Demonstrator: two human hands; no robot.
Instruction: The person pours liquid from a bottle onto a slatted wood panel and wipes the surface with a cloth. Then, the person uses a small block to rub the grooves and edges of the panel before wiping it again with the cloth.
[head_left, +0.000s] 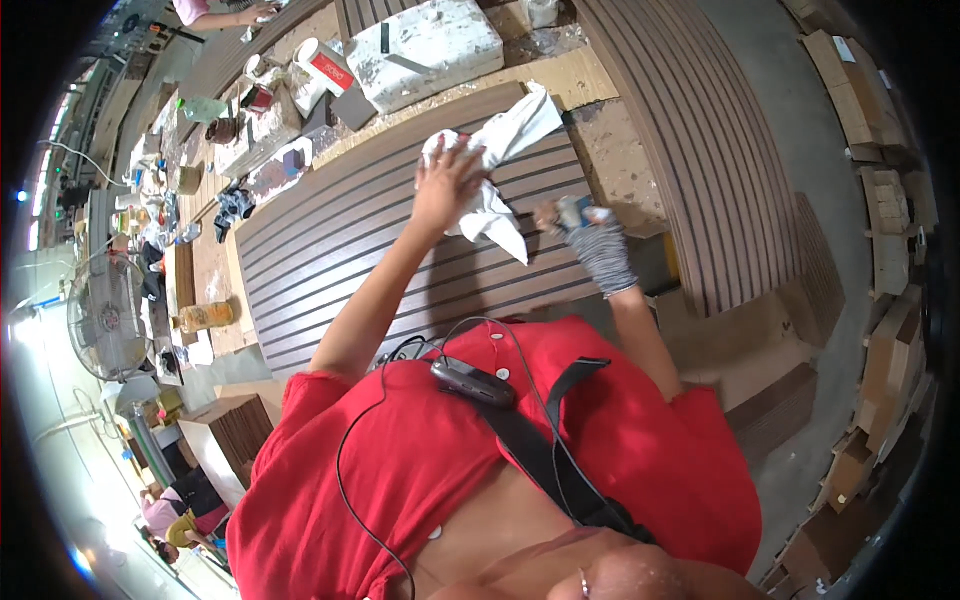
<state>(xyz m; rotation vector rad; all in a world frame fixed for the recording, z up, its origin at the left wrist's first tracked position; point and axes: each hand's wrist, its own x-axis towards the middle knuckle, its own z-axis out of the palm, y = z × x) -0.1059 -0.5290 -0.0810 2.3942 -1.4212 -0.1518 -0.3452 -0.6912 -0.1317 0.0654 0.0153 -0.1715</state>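
A brown slatted panel with dark grooves lies in front of me. On it rests a crumpled white cloth, one end trailing toward me. My left hand is bare and presses on the cloth, its fingers spread. Near the panel's right edge is my right hand, in a grey knitted glove with bare fingertips showing. Its fingers are closed round a small blue-grey object, whose kind I cannot make out.
A paint-spattered white block stands beyond the panel. Another slatted panel lies to the right. At left are a bottle of amber liquid, a white tub and a fan. Cardboard boxes line the far right.
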